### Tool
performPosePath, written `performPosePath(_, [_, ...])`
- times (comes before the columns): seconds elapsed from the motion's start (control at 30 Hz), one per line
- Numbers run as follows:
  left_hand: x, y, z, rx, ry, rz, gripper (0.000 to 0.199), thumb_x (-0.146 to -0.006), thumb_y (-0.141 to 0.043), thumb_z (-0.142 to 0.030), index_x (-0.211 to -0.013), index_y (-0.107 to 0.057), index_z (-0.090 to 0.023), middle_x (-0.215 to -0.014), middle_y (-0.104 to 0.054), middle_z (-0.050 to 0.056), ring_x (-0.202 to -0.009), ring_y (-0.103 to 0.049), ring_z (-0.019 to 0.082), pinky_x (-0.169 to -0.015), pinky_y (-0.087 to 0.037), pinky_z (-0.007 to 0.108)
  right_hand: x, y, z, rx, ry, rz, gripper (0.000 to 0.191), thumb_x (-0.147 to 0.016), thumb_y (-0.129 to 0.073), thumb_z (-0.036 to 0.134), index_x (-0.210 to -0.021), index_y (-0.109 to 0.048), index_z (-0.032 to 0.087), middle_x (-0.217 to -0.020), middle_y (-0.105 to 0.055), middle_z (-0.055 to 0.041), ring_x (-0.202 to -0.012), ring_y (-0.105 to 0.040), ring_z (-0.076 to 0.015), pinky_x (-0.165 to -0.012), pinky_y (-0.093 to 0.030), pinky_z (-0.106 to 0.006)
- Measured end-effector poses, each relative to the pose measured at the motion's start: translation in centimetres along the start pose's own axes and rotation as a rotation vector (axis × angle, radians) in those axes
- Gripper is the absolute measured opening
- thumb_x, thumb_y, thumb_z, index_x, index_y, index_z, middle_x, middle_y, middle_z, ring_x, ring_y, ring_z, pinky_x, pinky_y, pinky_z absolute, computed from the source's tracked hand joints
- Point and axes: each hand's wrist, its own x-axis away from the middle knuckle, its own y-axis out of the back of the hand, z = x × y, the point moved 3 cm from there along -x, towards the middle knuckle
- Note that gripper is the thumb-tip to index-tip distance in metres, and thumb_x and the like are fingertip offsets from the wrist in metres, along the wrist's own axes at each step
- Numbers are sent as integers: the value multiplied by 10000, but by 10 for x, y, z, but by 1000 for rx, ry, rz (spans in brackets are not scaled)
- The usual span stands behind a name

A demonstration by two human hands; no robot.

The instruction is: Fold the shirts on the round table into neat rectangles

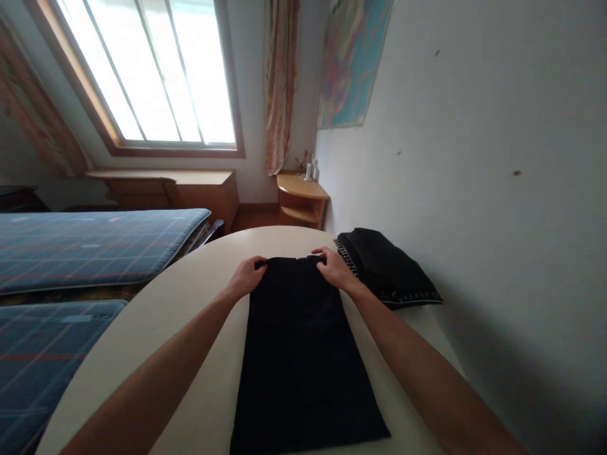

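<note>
A black skirt-shaped garment (303, 354) lies flat on the round cream table (199, 335), narrower at its far edge and flaring toward me. My left hand (248, 275) pinches the far left corner between thumb and fingers. At the far right corner, my right hand (334, 268) grips the same edge, thumb on top and one finger stretched out above it. Between the two hands the far edge runs nearly straight, with a small notch near its middle. What lies beneath the fabric is hidden.
A stack of folded black cloth (386, 265) with white-trimmed edges sits right of my right hand, beside the wall (497, 253). Beds with blue plaid mattresses (95, 243) stand left of the table. Beyond are a wooden desk (199, 178) and a corner shelf (303, 186).
</note>
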Motion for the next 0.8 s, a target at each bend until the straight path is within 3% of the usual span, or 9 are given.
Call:
performPosePath(0.17, [-8, -11, 18, 43, 60, -17, 290, -866, -589, -263, -1090, -733, -149, -984, -771, 70, -928, -710, 222, -853, -543, 303, -6, -11, -16, -4, -23, -87, 356, -790, -542, 110, -1115, -666, 186, -1020, -723, -69, -923, -679, -192, -912, -504, -332])
performPosePath(0.4, [-7, -23, 33, 49, 66, -82, 254, -895, -584, -283, -1083, -719, -179, -1049, -758, 82, -1026, -685, 242, -936, -511, 341, 4, -27, -38, -128, -30, -151, 295, -866, -542, 175, -1150, -619, 190, -1071, -730, -71, -1012, -678, -193, -995, -484, -365])
performPosePath(0.67, [10, -14, 22, 60, 12, -217, 288, -942, -462, -246, -1146, -654, -176, -1109, -724, 86, -1073, -660, 230, -973, -486, 339, 10, -7, -6, -226, 190, -357, 208, -940, -510, 289, -1075, -645, 208, -1111, -709, -79, -1076, -644, -206, -1004, -475, -355])
performPosePath(0.8, [12, -13, 21, 41, 43, -224, 253, -869, -463, -164, -1028, -660, -161, -961, -733, 65, -927, -689, 215, -881, -532, 328, 10, -10, 0, -203, 240, -289, 224, -937, -463, 220, -1062, -648, 208, -1100, -702, -73, -1081, -634, -198, -1018, -466, -350])
